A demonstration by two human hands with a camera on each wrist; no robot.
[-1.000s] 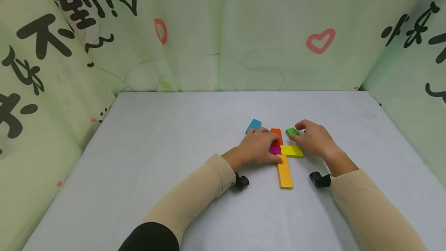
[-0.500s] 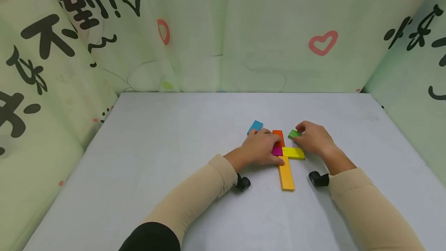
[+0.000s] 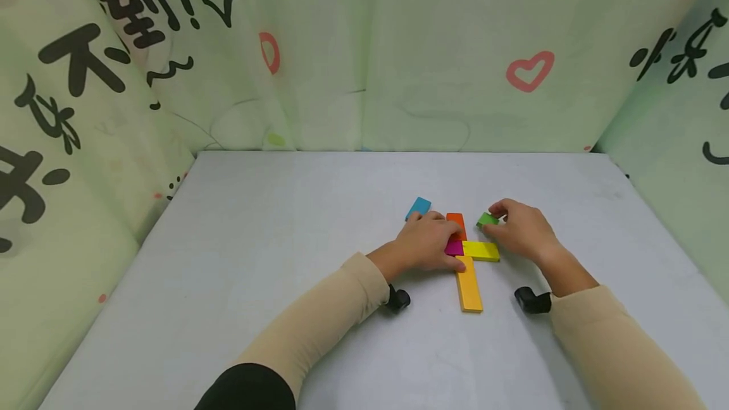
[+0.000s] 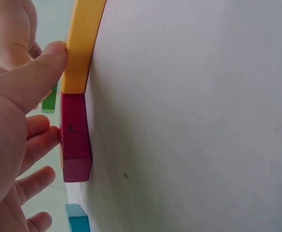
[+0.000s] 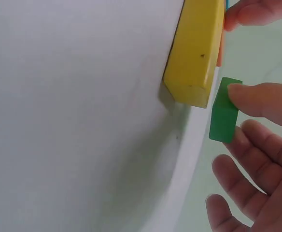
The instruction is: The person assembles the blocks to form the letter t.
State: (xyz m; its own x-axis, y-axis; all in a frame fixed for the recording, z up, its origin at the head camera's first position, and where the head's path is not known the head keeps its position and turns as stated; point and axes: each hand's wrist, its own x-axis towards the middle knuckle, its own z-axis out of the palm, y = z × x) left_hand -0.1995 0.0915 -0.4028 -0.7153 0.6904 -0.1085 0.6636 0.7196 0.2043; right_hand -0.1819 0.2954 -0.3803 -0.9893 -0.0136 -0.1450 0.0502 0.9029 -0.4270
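Observation:
My left hand [image 3: 427, 240] rests on a group of flat wooden blocks. Its thumb touches the near end of the amber block [image 3: 469, 286], and its fingers lie over the magenta block [image 4: 75, 128] and beside the orange-red block [image 3: 456, 225]. A yellow block [image 3: 481, 250] extends right from the magenta one. My right hand [image 3: 524, 228] pinches a small green block [image 5: 225, 110] between thumb and fingers, beyond the yellow block's right end; in the right wrist view it is tilted.
A blue block [image 3: 418, 207] lies behind the left hand, partly covered by it. The white table [image 3: 256, 239] is bordered by a pale green curtain [image 3: 433, 49] at the back and sides. Black wrist cameras stick out below both wrists.
My right hand has drawn the green block a little to the right, away from the orange-red block, and tilted it. The left hand stays on the blocks; the head view has shifted slightly.

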